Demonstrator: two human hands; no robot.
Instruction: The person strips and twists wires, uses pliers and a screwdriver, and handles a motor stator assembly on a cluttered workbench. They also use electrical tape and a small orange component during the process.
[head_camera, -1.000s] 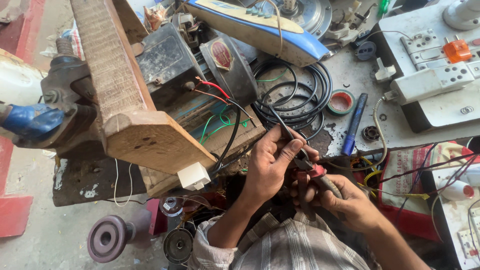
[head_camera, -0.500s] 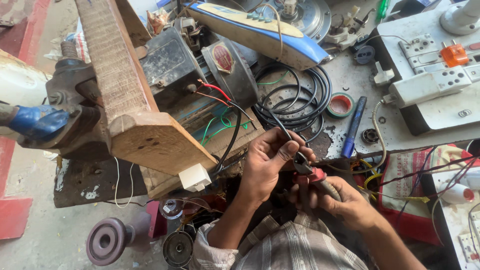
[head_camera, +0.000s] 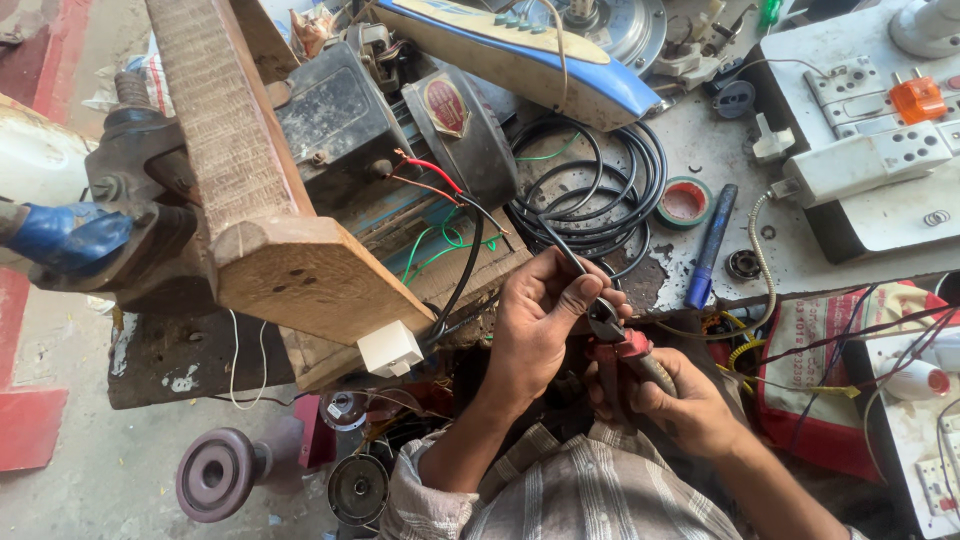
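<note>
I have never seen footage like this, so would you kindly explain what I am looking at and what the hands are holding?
This is a single view from a camera worn on a person's head, looking down at their own two hands over a cluttered workbench. The left hand pinches a black cable; the right hand grips red-handled pliers closed around it. Nearby lie a coil of black cable, a roll of green tape, a blue pen-shaped tool, an electric motor and a white socket board.
</note>
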